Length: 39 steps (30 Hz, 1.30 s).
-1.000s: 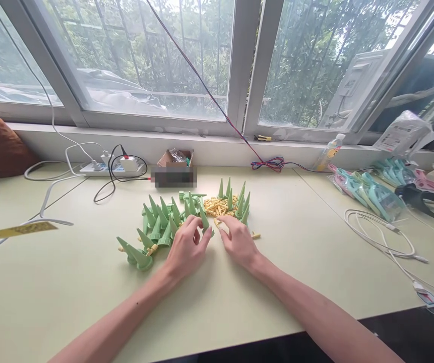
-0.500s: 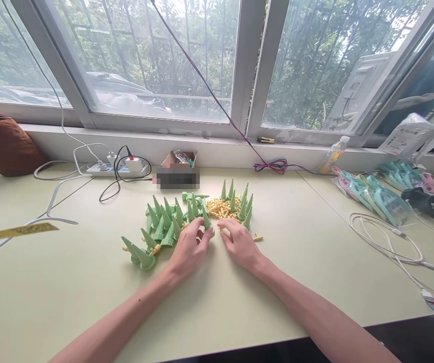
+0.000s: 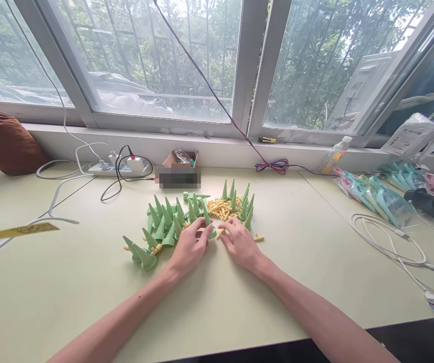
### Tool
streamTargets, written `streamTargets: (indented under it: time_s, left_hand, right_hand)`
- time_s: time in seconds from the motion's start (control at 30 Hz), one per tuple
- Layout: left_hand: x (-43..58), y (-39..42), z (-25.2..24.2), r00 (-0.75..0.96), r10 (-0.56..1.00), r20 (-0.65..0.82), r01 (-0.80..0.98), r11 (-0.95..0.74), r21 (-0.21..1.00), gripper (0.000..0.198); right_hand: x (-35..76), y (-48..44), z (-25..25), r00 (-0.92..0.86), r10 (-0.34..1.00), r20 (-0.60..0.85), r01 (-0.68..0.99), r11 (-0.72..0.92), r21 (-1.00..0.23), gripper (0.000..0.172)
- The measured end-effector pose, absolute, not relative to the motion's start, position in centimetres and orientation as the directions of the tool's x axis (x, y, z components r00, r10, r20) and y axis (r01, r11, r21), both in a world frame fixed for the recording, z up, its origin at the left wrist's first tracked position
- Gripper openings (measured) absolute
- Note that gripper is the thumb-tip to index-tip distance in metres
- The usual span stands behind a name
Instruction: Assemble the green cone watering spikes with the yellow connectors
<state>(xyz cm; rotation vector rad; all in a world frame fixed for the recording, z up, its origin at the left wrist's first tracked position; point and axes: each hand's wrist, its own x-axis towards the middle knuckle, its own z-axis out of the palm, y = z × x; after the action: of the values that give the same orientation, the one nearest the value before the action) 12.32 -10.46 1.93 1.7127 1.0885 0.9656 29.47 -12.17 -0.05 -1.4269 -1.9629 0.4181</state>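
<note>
My left hand [image 3: 192, 244] is closed round the base of a green plastic spike [image 3: 206, 214], which points up. Close by on the right, my right hand [image 3: 238, 241] pinches a small yellow plastic piece [image 3: 221, 234] between thumb and fingers. The two hands are a little apart. Many more green spikes [image 3: 167, 217] stand or lean to the left of my left hand, some with yellow pieces [image 3: 157, 249] at their sides. Beyond my right hand is a heap of loose yellow pieces [image 3: 221, 206], with several green spikes [image 3: 250, 209] standing along its right side.
A small cardboard box [image 3: 181, 159] and a power strip [image 3: 114, 169] with cables are at the table's back. White cables [image 3: 386, 237] and bagged pastel plastic items [image 3: 375, 194] lie to the right. A bottle [image 3: 335, 154] stands by the window; a brown bag [image 3: 7, 143] is far left.
The yellow piece between my right fingertips now shows more plainly. My left hand keeps its hold on the green spike, with its base slightly more exposed. The view has shifted slightly.
</note>
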Motion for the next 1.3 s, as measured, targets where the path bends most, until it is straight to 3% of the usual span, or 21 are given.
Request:
streamTargets:
  time_s: [0.67, 0.97, 1.3]
  left_hand:
    - [12.4, -10.6, 2.5, 0.316, 0.945, 0.079, 0.212, -0.151, 0.966, 0.03]
    - [12.4, -10.7, 2.5, 0.325, 0.942, 0.089, 0.2, -0.16, 0.967, 0.028]
    - [12.5, -10.8, 2.2, 0.367, 0.924, 0.107, 0.211, -0.195, 0.958, 0.027]
  right_hand:
    - [29.4, -12.6, 0.3, -0.147, 0.945, 0.293, 0.705, 0.308, -0.639, 0.002]
    - [28.9, -12.7, 1.0, -0.059, 0.888, 0.455, 0.466, 0.428, -0.774, 0.011]
    - [28.8, -12.9, 1.0, -0.064, 0.888, 0.455, 0.43, 0.436, -0.791, 0.01]
